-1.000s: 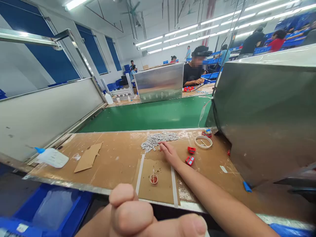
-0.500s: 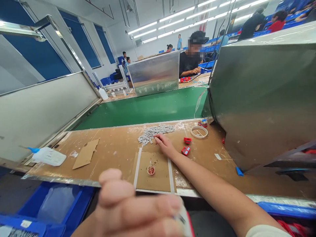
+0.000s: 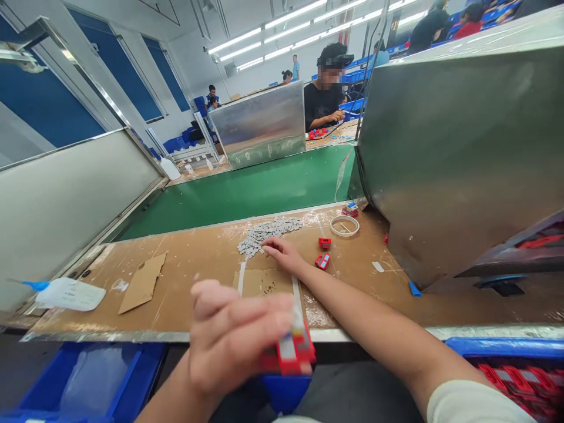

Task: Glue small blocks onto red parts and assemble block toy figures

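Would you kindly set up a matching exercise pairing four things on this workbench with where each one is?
Things:
1. red part
2. grey pieces
3. tape ring
4. squeeze bottle

Places:
A. at the bench's left end
B. under the right hand's fingertips
C. held in the left hand
D. near the metal housing

Pairs: 1-C, 2-B, 3-D, 4-A

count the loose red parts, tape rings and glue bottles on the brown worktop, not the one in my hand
red parts: 4 –, and one by the metal box
tape ring: 1
glue bottle: 1
total: 6
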Demonstrator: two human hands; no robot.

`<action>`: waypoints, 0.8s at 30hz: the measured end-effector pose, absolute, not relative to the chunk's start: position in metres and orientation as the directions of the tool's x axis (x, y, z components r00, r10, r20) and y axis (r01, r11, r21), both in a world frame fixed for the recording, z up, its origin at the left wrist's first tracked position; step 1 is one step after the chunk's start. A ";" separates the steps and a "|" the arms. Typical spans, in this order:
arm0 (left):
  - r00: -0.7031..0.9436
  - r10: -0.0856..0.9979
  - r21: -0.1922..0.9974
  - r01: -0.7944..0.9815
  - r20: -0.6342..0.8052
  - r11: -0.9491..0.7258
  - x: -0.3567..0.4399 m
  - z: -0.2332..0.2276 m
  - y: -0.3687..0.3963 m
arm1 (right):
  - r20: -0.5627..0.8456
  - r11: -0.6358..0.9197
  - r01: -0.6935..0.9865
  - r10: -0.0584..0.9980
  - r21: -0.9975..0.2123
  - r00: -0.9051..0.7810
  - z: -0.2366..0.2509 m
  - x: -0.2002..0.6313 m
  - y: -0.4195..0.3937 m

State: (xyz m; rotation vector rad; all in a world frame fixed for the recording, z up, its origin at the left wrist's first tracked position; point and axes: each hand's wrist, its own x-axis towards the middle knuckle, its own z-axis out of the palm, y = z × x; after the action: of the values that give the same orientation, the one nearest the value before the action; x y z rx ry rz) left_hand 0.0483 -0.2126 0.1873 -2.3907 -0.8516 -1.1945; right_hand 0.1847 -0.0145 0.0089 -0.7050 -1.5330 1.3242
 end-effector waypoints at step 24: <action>0.420 0.659 0.144 0.768 0.624 -0.625 0.005 0.102 -0.066 | 0.312 -0.023 -0.486 0.740 -0.874 -0.596 0.031 0.189 -0.027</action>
State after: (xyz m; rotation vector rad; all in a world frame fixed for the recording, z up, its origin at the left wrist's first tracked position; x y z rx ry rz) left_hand 0.0052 -0.0657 0.1018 -2.5053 -1.2707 -0.9870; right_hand 0.1885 -0.0265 0.0309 -0.2895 -1.3633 1.7573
